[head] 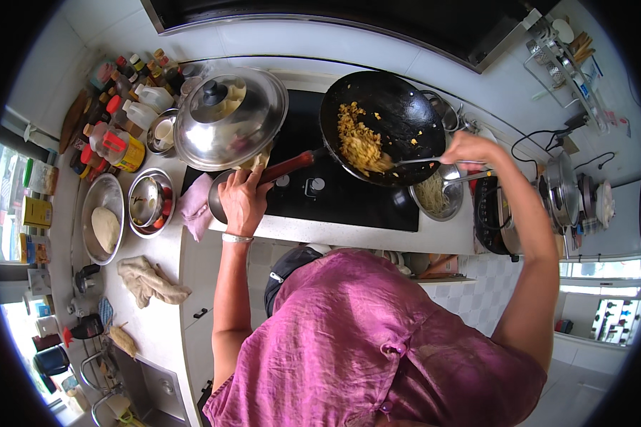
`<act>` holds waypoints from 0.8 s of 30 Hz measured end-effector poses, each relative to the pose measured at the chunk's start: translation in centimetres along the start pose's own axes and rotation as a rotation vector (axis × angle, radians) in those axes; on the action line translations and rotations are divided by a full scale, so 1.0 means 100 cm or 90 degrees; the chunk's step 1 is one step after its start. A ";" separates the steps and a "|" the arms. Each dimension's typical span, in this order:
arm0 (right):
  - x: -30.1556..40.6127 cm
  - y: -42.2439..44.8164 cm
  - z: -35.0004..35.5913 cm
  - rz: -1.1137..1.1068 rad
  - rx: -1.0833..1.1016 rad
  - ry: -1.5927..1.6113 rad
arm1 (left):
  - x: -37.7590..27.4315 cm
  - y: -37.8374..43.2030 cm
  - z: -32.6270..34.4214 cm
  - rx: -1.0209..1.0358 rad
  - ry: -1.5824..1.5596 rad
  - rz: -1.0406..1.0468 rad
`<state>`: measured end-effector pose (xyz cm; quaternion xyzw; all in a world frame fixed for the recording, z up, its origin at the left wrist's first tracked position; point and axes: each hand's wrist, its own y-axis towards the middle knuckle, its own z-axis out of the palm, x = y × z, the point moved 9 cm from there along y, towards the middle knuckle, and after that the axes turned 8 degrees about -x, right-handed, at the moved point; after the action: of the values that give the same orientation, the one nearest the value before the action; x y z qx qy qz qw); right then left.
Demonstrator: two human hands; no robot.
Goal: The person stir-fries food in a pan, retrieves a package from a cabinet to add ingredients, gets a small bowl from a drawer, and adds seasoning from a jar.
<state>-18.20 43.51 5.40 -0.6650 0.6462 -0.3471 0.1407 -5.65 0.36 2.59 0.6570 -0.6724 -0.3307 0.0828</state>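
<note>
My left hand (243, 201) is closed round the lower end of the reddish-brown handle (288, 167) of a black wok (411, 112). The wok is tilted over the right part of the black hob (347, 205). Chopped yellow-brown food (359, 141) lies in its left side, with small bits scattered across the bowl. My right hand (470, 149) grips a long metal utensil (419, 159); its far end is at the food's lower edge. Left of the wok, a domed steel lid (256, 123) with a black knob covers a pan, just beyond my left hand.
A steel bowl of thin noodles (432, 197) sits under the wok's right edge. Sauce bottles (123, 152), a dough bowl (88, 235), nested bowls (170, 213), a pink cloth (196, 205) and a beige cloth (152, 283) are at left. A range hood (352, 21) overhangs the back.
</note>
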 end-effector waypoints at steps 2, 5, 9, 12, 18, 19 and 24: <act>0.009 0.019 0.025 0.031 -0.106 0.099 | 0.000 0.001 -0.002 -0.007 0.004 0.001; -0.002 0.040 0.036 0.007 -0.263 0.164 | -0.002 0.004 -0.003 -0.010 -0.008 0.007; 0.049 -0.014 0.000 -0.236 -0.617 -0.307 | 0.001 0.002 -0.001 -0.006 -0.012 0.006; 0.068 -0.046 0.006 -0.265 -0.647 -0.449 | 0.003 0.000 -0.002 -0.008 -0.013 -0.001; 0.043 -0.069 -0.022 -0.133 -0.507 -0.447 | 0.004 -0.002 0.001 -0.009 -0.010 0.002; 0.030 -0.070 -0.032 -0.105 -0.513 -0.400 | 0.004 -0.002 0.001 -0.006 -0.010 -0.003; -0.022 -0.010 0.003 0.106 -0.163 0.044 | 0.001 0.000 -0.001 -0.016 0.004 0.008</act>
<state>-17.06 45.66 5.20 -0.6092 0.7427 -0.2712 0.0608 -5.58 0.27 2.65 0.6526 -0.6721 -0.3367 0.0952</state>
